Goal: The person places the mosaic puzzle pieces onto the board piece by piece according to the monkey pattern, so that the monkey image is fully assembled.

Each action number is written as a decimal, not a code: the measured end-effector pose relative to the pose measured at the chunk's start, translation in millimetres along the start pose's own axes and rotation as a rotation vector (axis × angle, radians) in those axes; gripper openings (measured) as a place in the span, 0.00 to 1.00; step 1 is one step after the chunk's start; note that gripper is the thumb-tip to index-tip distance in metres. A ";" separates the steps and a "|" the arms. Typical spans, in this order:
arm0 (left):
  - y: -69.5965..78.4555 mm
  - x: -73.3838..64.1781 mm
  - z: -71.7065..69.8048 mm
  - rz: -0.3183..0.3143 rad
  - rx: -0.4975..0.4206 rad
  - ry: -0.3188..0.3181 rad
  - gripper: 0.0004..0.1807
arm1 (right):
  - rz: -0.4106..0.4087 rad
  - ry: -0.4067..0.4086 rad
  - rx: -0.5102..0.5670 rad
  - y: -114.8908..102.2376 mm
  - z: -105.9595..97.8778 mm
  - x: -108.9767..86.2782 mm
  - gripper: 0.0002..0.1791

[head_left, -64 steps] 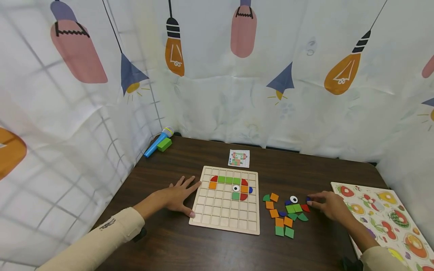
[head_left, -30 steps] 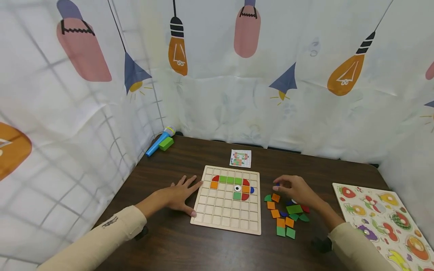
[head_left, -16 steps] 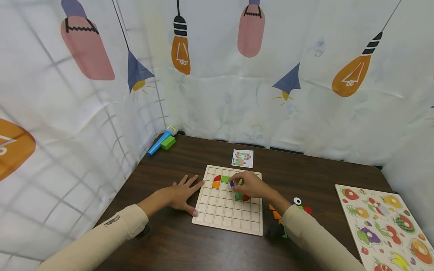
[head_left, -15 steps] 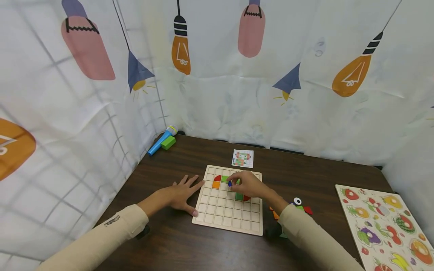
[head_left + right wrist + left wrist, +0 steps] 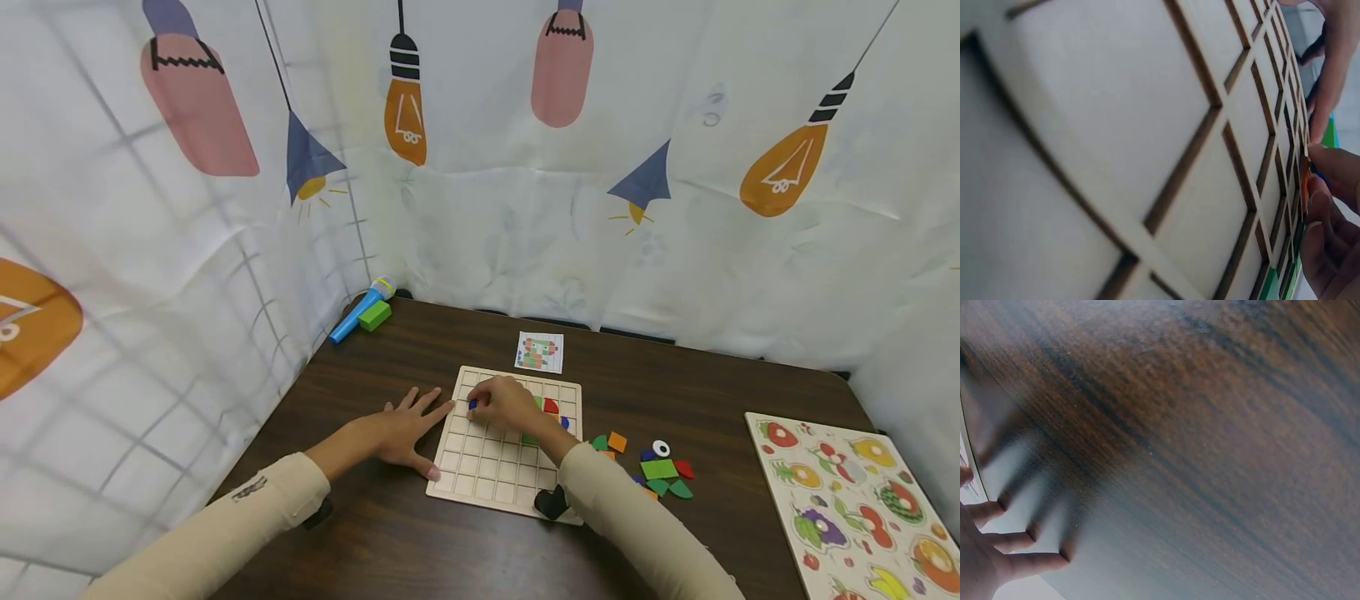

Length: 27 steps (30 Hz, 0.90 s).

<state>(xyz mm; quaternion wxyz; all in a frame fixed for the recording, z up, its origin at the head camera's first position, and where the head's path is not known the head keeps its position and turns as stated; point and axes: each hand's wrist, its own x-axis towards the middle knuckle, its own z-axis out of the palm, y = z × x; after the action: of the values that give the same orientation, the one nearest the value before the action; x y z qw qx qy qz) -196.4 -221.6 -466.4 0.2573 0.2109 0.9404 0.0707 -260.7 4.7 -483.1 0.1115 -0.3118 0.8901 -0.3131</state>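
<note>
My right hand (image 5: 512, 406) pinches a small blue puzzle piece (image 5: 472, 405) over the upper left of the wooden grid board (image 5: 483, 471). In the right wrist view the thumb and finger hold the blue piece beside an orange edge. The hand hides much of the pattern; a red piece (image 5: 551, 406) and a blue half-circle (image 5: 565, 423) show at its right. My left hand (image 5: 397, 429) lies with fingers spread at the board's left edge. In the left wrist view, the left hand's (image 5: 985, 556) fingertips touch the dark tabletop.
Loose pieces, among them green rectangles (image 5: 658, 469) and a white eye disc (image 5: 661, 448), lie right of the board. A pattern card (image 5: 540, 352) is behind it. A toy microphone (image 5: 363, 310), a green block (image 5: 375, 316) and a fruit board (image 5: 855, 483) lie farther out.
My right hand has carried the blue piece from the loose pieces at the right, leftward across the board to its upper left. The left hand keeps its place.
</note>
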 end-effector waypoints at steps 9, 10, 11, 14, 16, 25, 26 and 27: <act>0.2 1.5 1.1 0.003 0.014 0.006 0.63 | 0.071 0.018 -0.091 -3.5 0.7 1.9 0.14; 0.1 1.6 1.3 0.003 0.014 0.006 0.63 | 0.070 0.026 -0.098 -3.4 0.8 1.8 0.12; 0.1 1.8 1.3 0.003 0.014 0.006 0.63 | 0.065 0.032 -0.102 -2.9 0.8 1.7 0.11; 0.4 1.6 1.2 0.001 0.014 0.005 0.63 | 0.057 0.046 -0.103 -3.0 1.6 1.9 0.11; 0.7 1.4 0.9 0.001 0.011 0.004 0.63 | 0.053 0.052 -0.105 -2.9 2.4 2.4 0.11; 1.1 1.4 0.1 -0.002 0.012 0.003 0.63 | 0.069 0.060 -0.118 -6.1 3.5 5.2 0.09; 1.0 1.4 0.0 -0.001 0.014 0.003 0.63 | 0.071 0.059 -0.119 -6.2 3.6 5.4 0.09; 1.0 1.4 -0.1 0.000 0.013 0.002 0.63 | 0.071 0.058 -0.119 -6.3 3.8 5.4 0.09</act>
<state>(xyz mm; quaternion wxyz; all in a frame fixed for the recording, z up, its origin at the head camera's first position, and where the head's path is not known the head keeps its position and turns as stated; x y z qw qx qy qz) -197.2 -220.1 -466.8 0.2549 0.2125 0.9411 0.0646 -260.4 -4.4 -482.2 0.0779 -0.2767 0.9205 -0.2646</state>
